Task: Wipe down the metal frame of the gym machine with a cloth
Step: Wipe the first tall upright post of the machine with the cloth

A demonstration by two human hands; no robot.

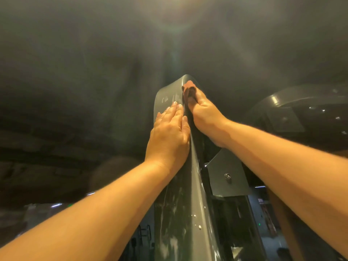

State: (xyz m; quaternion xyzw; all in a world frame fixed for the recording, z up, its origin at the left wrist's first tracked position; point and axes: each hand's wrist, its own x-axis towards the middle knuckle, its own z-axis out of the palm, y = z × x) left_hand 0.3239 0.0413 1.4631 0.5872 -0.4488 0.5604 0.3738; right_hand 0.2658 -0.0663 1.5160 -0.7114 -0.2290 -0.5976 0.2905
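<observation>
We see the frame (180, 213) rising between the two forearms and ending in a rounded tip just beyond the hands. The left hand (169, 134) lies flat against the frame's left face, fingers straight and close together, holding nothing. The right hand (204, 112) sits on the other side of the frame's front edge, just beside the left and a little higher, its fingers curled round the cloth (188, 89). The cloth is a bunched, reddish-brown wad that sticks out above the right hand and presses on the frame's right edge near the tip. The frame is smooth grey painted metal with a dull sheen, broad and flat on the left face, folding at a sharp ridge that runs down between the wrists. Below the left wrist we note pale smears and a few white specks on the paint. Under the right forearm an angular grey bracket (233, 183) juts from the frame, with a round shiny bolt (227, 175) in it. Right of the right hand, well apart, a dark curved housing (293, 102) catches small glints.
</observation>
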